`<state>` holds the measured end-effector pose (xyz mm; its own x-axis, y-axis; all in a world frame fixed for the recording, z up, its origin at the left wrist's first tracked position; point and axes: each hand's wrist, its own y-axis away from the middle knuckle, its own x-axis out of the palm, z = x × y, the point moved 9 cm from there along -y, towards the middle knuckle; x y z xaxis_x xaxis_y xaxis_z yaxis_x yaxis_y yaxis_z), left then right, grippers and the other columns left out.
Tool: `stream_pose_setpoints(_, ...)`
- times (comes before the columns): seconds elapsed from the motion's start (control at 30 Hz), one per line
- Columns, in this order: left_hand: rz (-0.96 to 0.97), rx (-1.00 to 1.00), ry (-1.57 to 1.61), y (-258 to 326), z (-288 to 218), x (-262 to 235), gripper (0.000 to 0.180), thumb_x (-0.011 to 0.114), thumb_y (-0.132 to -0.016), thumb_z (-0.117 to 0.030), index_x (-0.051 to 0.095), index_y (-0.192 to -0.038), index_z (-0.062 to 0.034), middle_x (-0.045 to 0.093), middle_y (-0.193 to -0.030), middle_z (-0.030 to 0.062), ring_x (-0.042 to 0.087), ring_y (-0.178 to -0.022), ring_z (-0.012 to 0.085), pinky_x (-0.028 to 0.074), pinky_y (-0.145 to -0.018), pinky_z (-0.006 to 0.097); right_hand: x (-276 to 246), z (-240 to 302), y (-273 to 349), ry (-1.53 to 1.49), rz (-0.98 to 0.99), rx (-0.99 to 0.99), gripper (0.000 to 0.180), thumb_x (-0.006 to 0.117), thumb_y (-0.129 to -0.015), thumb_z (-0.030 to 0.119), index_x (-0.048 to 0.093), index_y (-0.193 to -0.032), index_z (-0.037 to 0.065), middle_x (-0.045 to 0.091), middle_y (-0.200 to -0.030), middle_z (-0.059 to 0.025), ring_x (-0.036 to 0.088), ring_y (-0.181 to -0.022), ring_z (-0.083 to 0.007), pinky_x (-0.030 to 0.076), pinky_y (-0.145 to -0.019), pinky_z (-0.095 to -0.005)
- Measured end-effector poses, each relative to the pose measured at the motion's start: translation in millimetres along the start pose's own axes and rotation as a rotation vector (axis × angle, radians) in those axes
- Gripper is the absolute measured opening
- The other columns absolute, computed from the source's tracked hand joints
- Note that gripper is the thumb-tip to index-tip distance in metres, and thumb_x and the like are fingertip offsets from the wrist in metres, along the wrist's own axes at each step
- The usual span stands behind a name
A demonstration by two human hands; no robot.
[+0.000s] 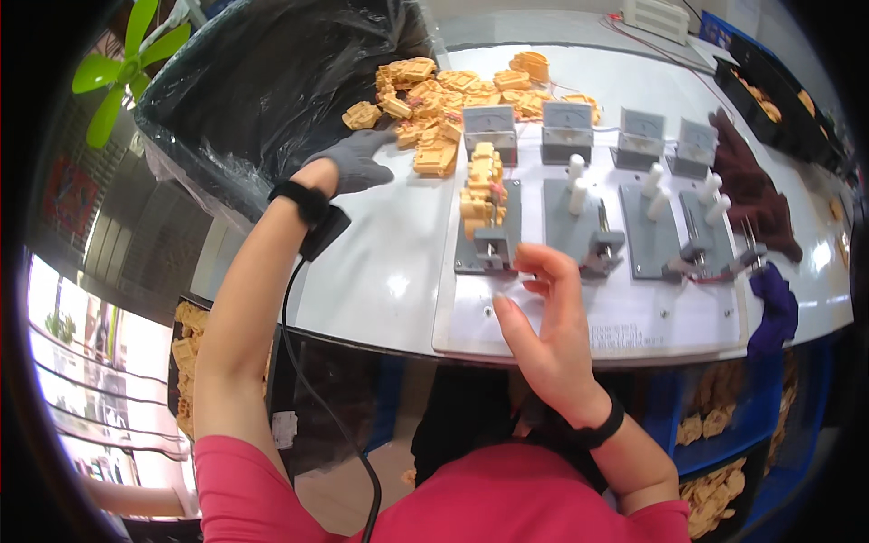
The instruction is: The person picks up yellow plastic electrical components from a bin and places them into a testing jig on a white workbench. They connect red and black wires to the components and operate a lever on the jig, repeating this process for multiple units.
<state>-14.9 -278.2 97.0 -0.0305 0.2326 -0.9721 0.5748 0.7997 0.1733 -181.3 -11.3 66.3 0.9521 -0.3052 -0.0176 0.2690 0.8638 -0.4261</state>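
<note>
Head camera looks steeply down, close over the white workbench (380, 271).

A bright pink short-sleeved top is worn, its sleeves ending above the elbows and both forearms left bare. The left hand (355, 161) is covered by a grey glove, and a black band with a small black box is strapped at that wrist, from which a thin black cable is trailed down along the arm. The right hand (548, 321) is ungloved, with a plain black band worn at its wrist.
</note>
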Motion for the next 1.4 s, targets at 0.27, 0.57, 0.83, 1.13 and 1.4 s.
stream_pose_setpoints(0.27,0.045,-0.101,0.042,-69,-9,56,0.091,0.074,-0.068,-0.040,0.036,-0.148,-0.0165,0.034,-0.149,0.0215,0.039,-0.135,0.0371,0.035,-0.112,0.039,1,6,3,0.014,0.073,-0.040,0.046,0.068,-0.082,0.003,0.050,-0.124,0.001,0.052,-0.119,-0.0142,0.052,-0.107,-0.0248,0.044,-0.090,-0.0340)
stream_pose_setpoints(0.57,-0.020,-0.151,0.384,6,29,62,0.072,0.065,-0.074,-0.031,0.045,-0.141,-0.0124,0.055,-0.126,0.0193,0.051,-0.123,0.0315,0.040,-0.105,0.033,1,8,0,0.035,0.051,-0.087,0.043,0.066,-0.083,0.004,0.051,-0.123,0.001,0.053,-0.119,-0.0131,0.052,-0.107,-0.0249,0.044,-0.090,-0.0340)
stream_pose_setpoints(0.83,-0.040,-0.091,1.184,107,17,49,0.068,0.061,-0.080,-0.016,0.039,-0.143,-0.0036,0.053,-0.127,0.0062,0.053,-0.107,0.0118,0.047,-0.092,0.028,3,6,4,-0.028,0.040,-0.092,0.039,0.065,-0.087,0.006,0.052,-0.124,0.004,0.053,-0.120,-0.0115,0.053,-0.107,-0.0219,0.043,-0.090,-0.0330)
stream_pose_setpoints(1.13,0.157,0.095,1.183,206,-114,30,0.061,0.060,-0.072,-0.002,0.048,-0.132,-0.0006,0.057,-0.129,0.0103,0.055,-0.120,0.0190,0.043,-0.104,0.035,11,72,12,0.212,0.241,-0.250,0.053,0.077,-0.080,0.012,0.056,-0.128,0.007,0.056,-0.130,-0.0140,0.053,-0.119,-0.0312,0.042,-0.100,-0.0390)
stream_pose_setpoints(1.4,0.062,0.036,1.645,198,-150,79,0.064,0.064,-0.089,-0.015,0.035,-0.144,-0.0025,0.050,-0.136,0.0099,0.052,-0.124,0.0203,0.045,-0.103,0.035,-16,68,24,0.114,0.180,-0.142,0.042,0.076,-0.081,0.010,0.061,-0.120,0.005,0.065,-0.108,-0.0086,0.062,-0.096,-0.0233,0.051,-0.079,-0.0344)
